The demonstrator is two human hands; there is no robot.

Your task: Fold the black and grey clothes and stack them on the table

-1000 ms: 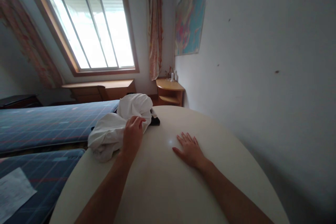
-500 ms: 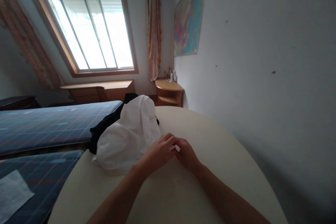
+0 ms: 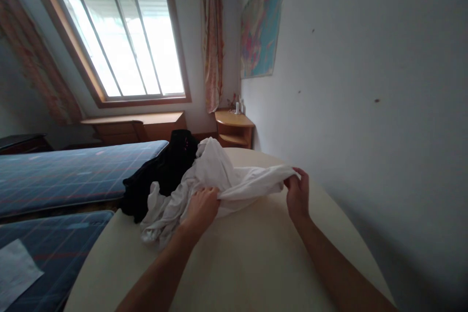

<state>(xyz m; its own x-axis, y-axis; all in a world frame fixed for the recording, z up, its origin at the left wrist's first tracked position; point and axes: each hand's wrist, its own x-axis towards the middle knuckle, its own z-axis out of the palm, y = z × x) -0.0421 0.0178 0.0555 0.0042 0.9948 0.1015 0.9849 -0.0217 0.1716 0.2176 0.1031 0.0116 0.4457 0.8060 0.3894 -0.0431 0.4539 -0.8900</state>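
A crumpled white garment (image 3: 215, 165) lies on the round cream table (image 3: 248, 263), one part of it stretched out to the right. My left hand (image 3: 203, 206) is closed on its near middle, with the fingertips partly hidden by the cloth. At the right end of the stretched part, my right hand (image 3: 299, 195) pinches the fabric between thumb and fingers. Behind and to the left of the white cloth is a heap of black clothing (image 3: 161, 170), partly covered by it. What kind of garment the white one is, I cannot tell.
Blue plaid mattresses (image 3: 73, 170) stand left of the table, with a white sheet of paper (image 3: 18, 270) on the nearer one. A white wall (image 3: 365, 156) runs along the right. Beyond the table are a corner shelf (image 3: 234, 119) and a wooden desk (image 3: 157, 119).
My hands were together at the garment's right edge; now they are apart, the right one moved rightward, pulling the cloth out. More of the black clothing shows.
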